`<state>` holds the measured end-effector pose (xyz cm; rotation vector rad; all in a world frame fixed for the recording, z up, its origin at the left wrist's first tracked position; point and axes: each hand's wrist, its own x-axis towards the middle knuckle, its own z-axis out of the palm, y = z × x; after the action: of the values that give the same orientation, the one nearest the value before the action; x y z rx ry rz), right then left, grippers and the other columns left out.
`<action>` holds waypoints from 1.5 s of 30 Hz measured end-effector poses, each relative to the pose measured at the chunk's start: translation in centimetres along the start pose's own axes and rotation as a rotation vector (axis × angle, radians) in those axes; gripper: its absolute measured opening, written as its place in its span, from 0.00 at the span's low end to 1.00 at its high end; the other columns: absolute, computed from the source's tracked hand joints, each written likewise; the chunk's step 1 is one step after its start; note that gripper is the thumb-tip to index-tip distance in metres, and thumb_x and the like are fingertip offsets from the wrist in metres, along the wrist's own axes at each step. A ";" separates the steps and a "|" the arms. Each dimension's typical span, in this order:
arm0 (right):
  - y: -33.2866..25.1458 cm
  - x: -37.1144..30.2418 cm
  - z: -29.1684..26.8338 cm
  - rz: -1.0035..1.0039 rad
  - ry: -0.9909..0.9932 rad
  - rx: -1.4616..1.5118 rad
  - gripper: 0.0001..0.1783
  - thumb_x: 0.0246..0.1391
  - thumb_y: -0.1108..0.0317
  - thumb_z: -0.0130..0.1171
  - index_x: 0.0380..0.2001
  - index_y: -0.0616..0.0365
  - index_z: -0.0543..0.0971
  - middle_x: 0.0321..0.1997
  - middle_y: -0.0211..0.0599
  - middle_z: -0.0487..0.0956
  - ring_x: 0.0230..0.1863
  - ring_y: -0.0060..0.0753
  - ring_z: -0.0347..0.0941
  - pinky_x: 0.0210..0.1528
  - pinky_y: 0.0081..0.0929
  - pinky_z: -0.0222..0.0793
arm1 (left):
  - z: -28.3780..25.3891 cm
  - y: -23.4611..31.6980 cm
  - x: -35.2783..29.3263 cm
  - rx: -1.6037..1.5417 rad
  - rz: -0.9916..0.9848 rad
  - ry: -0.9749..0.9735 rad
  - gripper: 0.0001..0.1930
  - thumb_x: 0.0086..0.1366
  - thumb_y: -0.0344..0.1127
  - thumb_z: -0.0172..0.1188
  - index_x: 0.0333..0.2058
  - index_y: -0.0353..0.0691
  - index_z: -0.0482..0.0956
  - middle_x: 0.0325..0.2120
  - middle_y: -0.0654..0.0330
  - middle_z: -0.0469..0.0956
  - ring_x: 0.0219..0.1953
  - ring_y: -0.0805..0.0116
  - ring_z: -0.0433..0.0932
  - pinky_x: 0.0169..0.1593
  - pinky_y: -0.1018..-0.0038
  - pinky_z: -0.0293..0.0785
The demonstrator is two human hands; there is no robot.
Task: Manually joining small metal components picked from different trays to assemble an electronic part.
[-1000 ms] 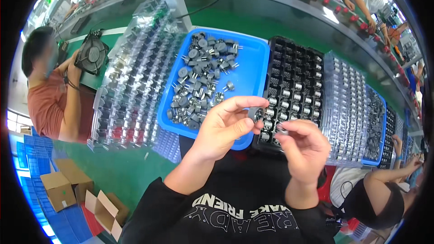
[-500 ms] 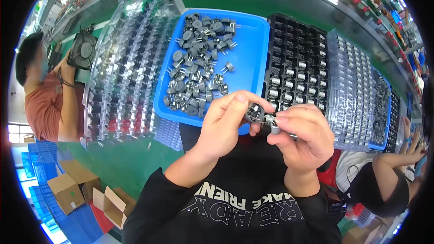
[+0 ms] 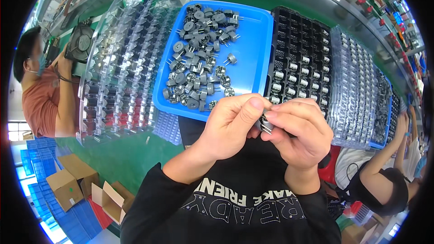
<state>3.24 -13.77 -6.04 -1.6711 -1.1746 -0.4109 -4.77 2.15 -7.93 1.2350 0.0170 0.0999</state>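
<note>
Left hand and right hand meeting near the body, fingertips pinched tight around small grey cylindrical metal-pinned component; just beyond, blue plastic tray of similar parts, black compartmented tray right.

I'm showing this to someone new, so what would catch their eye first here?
Two hands, left hand and right hand, meet at the centre, pinching a small metal part. Just behind them sits a bright blue tray heaped with grey round parts, with a black grid tray to its right.
</note>
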 end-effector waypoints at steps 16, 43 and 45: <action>6.9 2.6 -2.4 0.396 -0.228 -0.453 0.04 0.49 0.77 0.65 0.29 0.60 0.79 0.29 0.43 0.78 0.33 0.47 0.78 0.37 0.36 0.74 | -4.5 -0.9 6.6 1.410 0.393 0.266 0.18 0.60 0.32 0.68 0.49 0.37 0.81 0.40 0.53 0.82 0.43 0.49 0.80 0.49 0.59 0.76; 21.8 0.4 -17.6 1.018 0.061 -0.780 0.17 0.45 0.57 0.74 0.32 0.56 0.81 0.36 0.45 0.85 0.43 0.50 0.82 0.49 0.42 0.75 | -7.8 -3.7 3.4 -0.034 -0.022 0.317 0.13 0.77 0.42 0.54 0.45 0.36 0.78 0.40 0.58 0.80 0.26 0.75 0.70 0.31 0.76 0.68; 21.7 0.7 -17.6 0.969 0.101 -0.751 0.15 0.47 0.58 0.72 0.32 0.56 0.83 0.34 0.44 0.86 0.40 0.48 0.83 0.46 0.41 0.76 | -6.6 -3.0 3.7 -0.121 -0.009 0.331 0.15 0.77 0.42 0.52 0.48 0.35 0.77 0.44 0.57 0.78 0.28 0.73 0.71 0.33 0.74 0.69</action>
<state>26.39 -29.04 -9.49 -2.5787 0.0027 -0.3073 -1.34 7.76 -12.78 1.0866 0.2997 0.2926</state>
